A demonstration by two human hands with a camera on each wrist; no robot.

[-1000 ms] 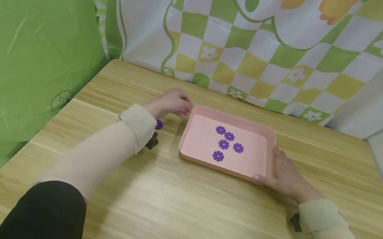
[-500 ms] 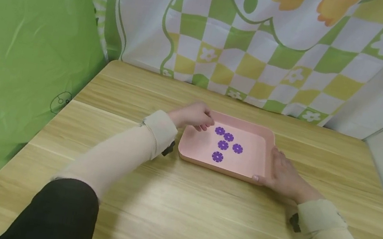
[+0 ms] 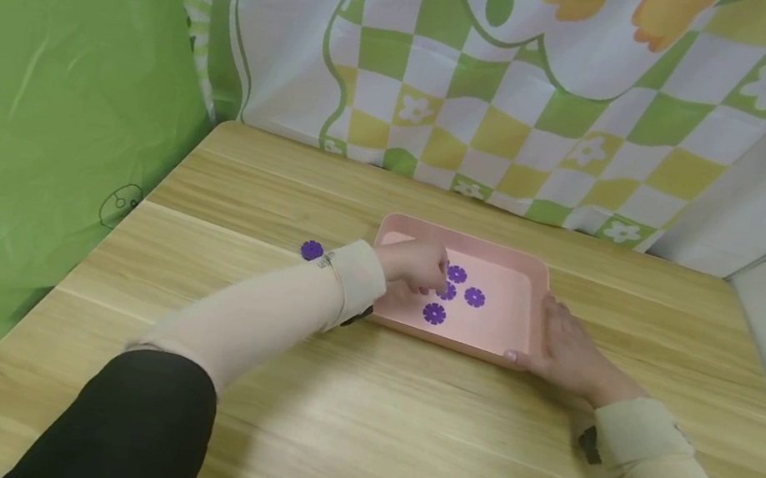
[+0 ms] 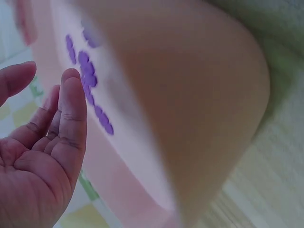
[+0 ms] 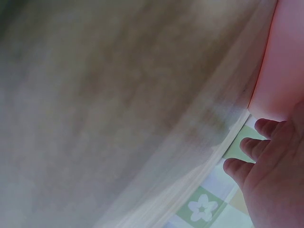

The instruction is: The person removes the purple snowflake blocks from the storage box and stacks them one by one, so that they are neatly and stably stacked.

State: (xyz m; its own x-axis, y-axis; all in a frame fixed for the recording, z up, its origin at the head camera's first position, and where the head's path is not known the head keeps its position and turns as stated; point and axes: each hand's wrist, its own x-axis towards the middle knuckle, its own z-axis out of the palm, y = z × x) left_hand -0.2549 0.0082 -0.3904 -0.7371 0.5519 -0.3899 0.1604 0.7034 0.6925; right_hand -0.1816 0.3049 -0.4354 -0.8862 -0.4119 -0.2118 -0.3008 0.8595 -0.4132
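A shallow pink tray (image 3: 495, 344) holds several purple flower-shaped discs (image 3: 474, 297), lying flat on its bottom. Over its left half, my left hand (image 3: 417, 263) reaches in from the side and hides part of the discs in the head view. In the left wrist view its thumb and fingers stand apart beside the purple discs (image 4: 88, 69), with nothing between them. My right hand (image 3: 573, 351) grips the tray's right end, thumb at the front corner and fingers along the outer wall. The right wrist view shows those fingers against the pink wall (image 5: 280, 61).
Another purple disc (image 3: 312, 250) lies on the wooden table (image 3: 351, 428), left of the tray and close to the left cuff. Behind the table hangs a checked curtain (image 3: 510, 116). A green cloth (image 3: 51, 133) borders the left side.
My left hand has moved right, from beside the tray to over the discs in it. The lone disc on the table, covered by the left arm half a second ago, shows again. The right hand stays put.
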